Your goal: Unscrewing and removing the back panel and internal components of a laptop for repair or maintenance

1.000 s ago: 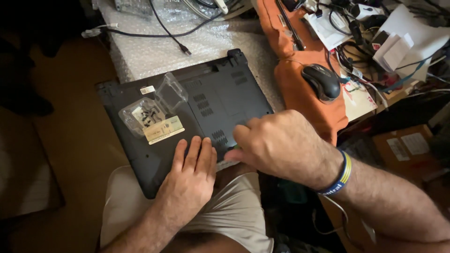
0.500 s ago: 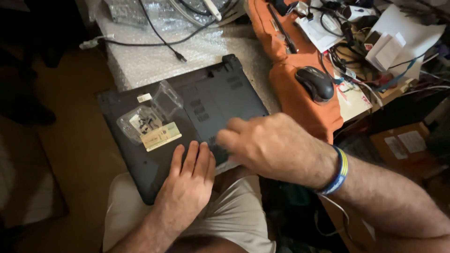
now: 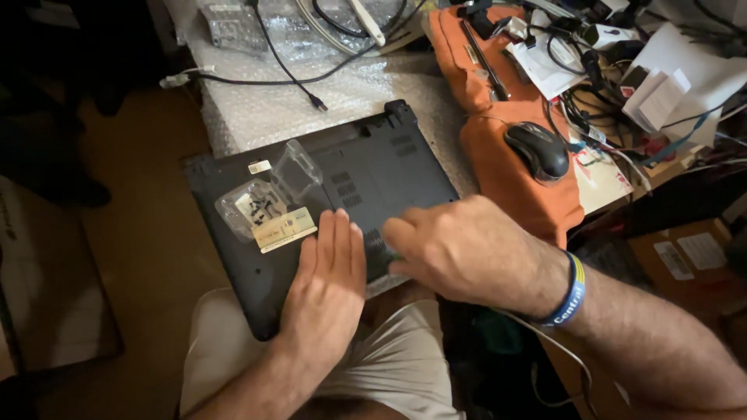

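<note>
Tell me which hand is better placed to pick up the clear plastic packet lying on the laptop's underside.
Left hand: it lies flat on the laptop, fingertips just beside the clear packet. The right hand is busy at the near edge, farther off.

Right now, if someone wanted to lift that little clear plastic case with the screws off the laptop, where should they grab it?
Probably by the closed tray's two long sides, coming straight down from above. The clear plastic case lies flat on the upturned black laptop, its hinged lid flung open toward the far side, so tilting could spill the small dark screws. The left hand lies flat just beside it.
</note>
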